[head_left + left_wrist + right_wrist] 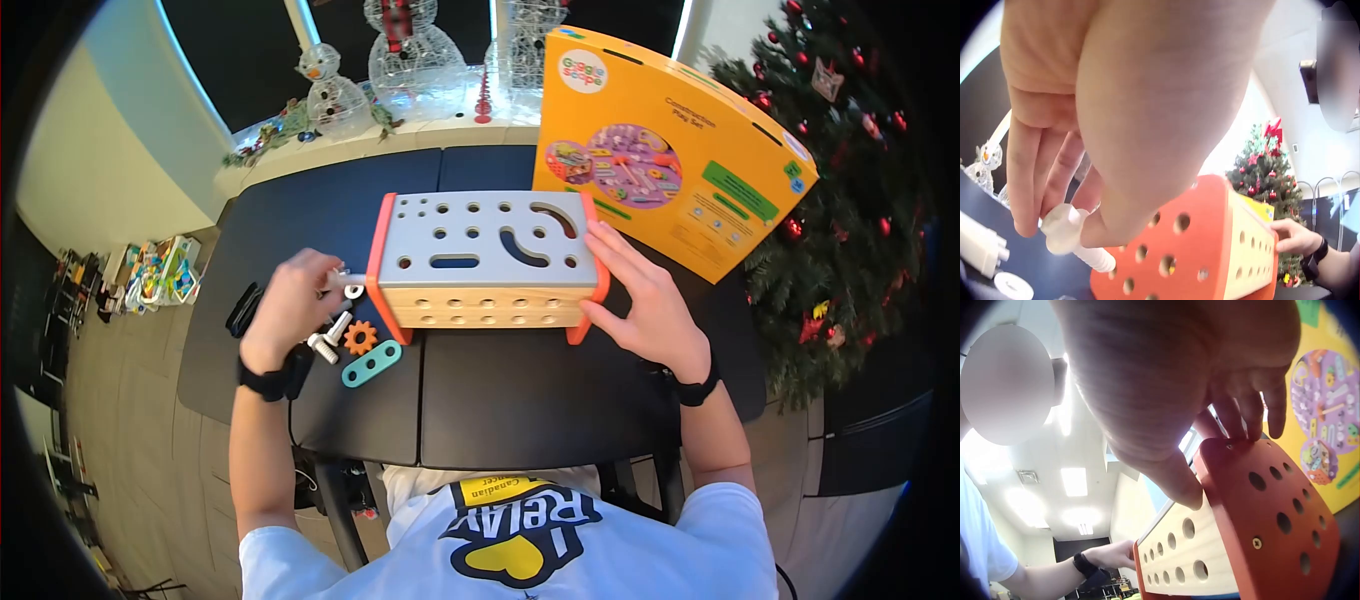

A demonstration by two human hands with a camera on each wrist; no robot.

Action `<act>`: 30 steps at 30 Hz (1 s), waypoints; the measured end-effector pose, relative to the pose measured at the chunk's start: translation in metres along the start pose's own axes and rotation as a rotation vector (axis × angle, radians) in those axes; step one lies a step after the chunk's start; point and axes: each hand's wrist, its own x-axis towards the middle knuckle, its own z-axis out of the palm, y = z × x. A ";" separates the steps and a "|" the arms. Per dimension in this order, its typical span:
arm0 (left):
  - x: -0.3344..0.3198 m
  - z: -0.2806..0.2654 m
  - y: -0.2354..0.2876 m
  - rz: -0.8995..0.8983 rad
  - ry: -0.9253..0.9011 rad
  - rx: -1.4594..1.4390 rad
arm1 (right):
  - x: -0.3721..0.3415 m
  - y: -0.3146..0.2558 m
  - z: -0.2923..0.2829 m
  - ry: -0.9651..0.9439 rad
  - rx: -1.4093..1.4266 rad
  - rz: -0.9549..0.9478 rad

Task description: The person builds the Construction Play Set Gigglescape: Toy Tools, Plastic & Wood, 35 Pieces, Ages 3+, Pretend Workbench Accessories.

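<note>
My left hand (290,308) pinches a white toy bolt (1065,230) by its head. The bolt's threaded end points at the holed red side panel (1204,250) of a toy workbench (485,280), right at one of the holes. That bench has a grey top with round holes and curved slots, and a pale wooden front. At the opposite end, my right hand (645,305) rests against the other red panel (1235,512). Its thumb lies at the front edge while its fingers reach over the top.
Beside the left hand lie several white bolts (325,349), an orange gear (352,345) and a teal holed strip (380,357). A big yellow box (640,110) stands behind the bench on the right. A decorated Christmas tree (830,200) is beyond the table (550,400).
</note>
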 end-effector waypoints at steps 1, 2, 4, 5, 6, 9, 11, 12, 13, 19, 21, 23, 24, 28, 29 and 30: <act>0.005 -0.012 0.010 0.013 0.070 -0.031 | 0.000 -0.001 0.000 -0.004 0.007 0.009; 0.009 -0.023 0.021 0.023 0.142 -0.062 | 0.000 0.000 0.000 -0.007 0.005 0.012; 0.019 -0.044 0.050 0.041 0.228 -0.115 | -0.001 0.001 0.000 -0.016 0.001 0.014; 0.024 -0.052 0.066 0.062 0.250 -0.113 | -0.001 0.001 -0.001 -0.022 0.004 0.013; 0.029 -0.056 0.081 0.110 0.240 -0.137 | -0.001 0.001 -0.002 -0.027 0.006 0.011; 0.048 -0.055 0.125 0.215 0.151 -0.219 | 0.000 0.002 -0.003 -0.028 0.013 0.001; 0.062 -0.043 0.151 0.330 0.098 -0.259 | 0.000 0.001 -0.002 -0.027 0.014 0.006; 0.071 -0.037 0.161 0.419 0.075 -0.246 | 0.000 0.000 -0.002 -0.026 0.011 0.011; 0.082 -0.026 0.171 0.448 0.035 -0.275 | 0.000 -0.001 -0.003 -0.026 0.008 0.017; 0.114 0.010 0.201 0.525 -0.146 -0.278 | -0.001 -0.001 0.000 -0.006 -0.009 0.016; 0.121 0.017 0.204 0.560 -0.198 -0.206 | 0.000 -0.002 -0.001 -0.008 -0.003 0.020; 0.122 0.019 0.209 0.560 -0.204 -0.212 | 0.000 -0.002 -0.001 -0.003 -0.003 0.018; 0.122 0.020 0.210 0.559 -0.208 -0.217 | 0.000 -0.002 -0.001 0.001 -0.007 0.014; 0.124 0.017 0.213 0.646 -0.193 -0.195 | -0.002 0.000 0.000 0.008 -0.025 0.013; 0.124 0.017 0.212 0.679 -0.174 -0.199 | -0.002 0.000 0.000 0.003 -0.023 0.018; 0.124 0.017 0.212 0.712 -0.153 -0.204 | -0.002 0.001 0.000 -0.003 -0.021 0.023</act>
